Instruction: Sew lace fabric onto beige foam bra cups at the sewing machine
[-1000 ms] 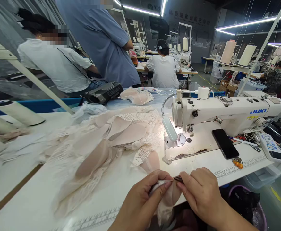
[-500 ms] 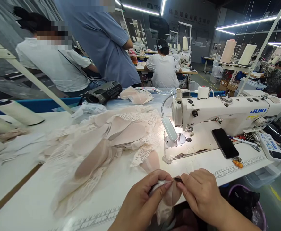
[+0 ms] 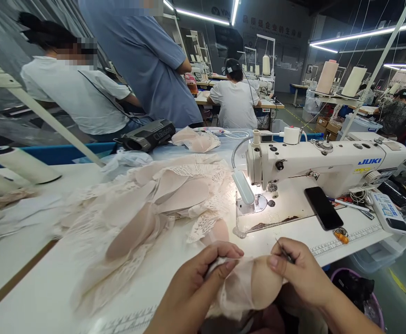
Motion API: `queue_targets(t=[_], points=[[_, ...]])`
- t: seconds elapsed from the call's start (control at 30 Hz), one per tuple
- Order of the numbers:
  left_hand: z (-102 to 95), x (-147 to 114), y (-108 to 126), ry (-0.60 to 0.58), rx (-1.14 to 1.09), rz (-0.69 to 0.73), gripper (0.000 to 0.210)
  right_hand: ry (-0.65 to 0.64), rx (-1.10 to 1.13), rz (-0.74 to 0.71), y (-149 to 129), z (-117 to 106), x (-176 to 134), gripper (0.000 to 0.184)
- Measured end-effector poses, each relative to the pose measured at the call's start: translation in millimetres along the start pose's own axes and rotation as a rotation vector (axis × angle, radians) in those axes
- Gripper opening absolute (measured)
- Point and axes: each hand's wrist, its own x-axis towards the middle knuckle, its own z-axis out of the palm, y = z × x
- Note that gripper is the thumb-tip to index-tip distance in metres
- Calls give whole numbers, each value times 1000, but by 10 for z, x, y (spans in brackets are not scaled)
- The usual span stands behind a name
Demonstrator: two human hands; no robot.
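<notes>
Between my hands, at the table's front edge, stretches a cream sheer bra piece (image 3: 242, 284) with a smooth beige cup (image 3: 265, 282). My left hand (image 3: 208, 273) is closed on its left end, the sheer cloth pinched between thumb and fingers. At the cup's upper right edge, my right hand (image 3: 298, 273) pinches the fabric with thumb and forefinger. A thin dark pointed tool (image 3: 285, 253) also sits in the right hand; its kind is mostly hidden by the fingers. Just beyond, a lace-edged cup piece (image 3: 210, 229) lies on the white table (image 3: 175, 260).
A heap of lace and cup pieces (image 3: 147, 199) covers the table's middle. The sewing machine (image 3: 321, 162) stands at right, with a phone (image 3: 324, 208) and an orange-handled item (image 3: 341, 236) nearby. Thread cones (image 3: 24, 164) are at left. Several people sit or stand beyond.
My hands have moved apart, the right one rightward, and the bra piece is spread between them with its cup facing up. The dark tool now points upward.
</notes>
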Motion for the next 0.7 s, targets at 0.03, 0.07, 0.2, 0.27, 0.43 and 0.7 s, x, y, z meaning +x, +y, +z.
queue_targets(t=[0.03,0.07,0.2,0.27,0.43,0.7], points=[[-7,0,-29,17,34,10,28,12,66,13,13,2,1,50],[0,-9,-63,50,81,55,27,21,129,29,29,15,-1,51],[146,-124,-175,271,329,444,41,44,319,121,84,152,-22,51],[228,-186,-180,236,411,555,51,12,359,141,90,204,-27,50],[219,-168,-30,198,275,209,30,128,186,-22,17,86,-10,46],[258,-141,192,224,32,-5,23,97,-467,-306,-104,133,6,3]])
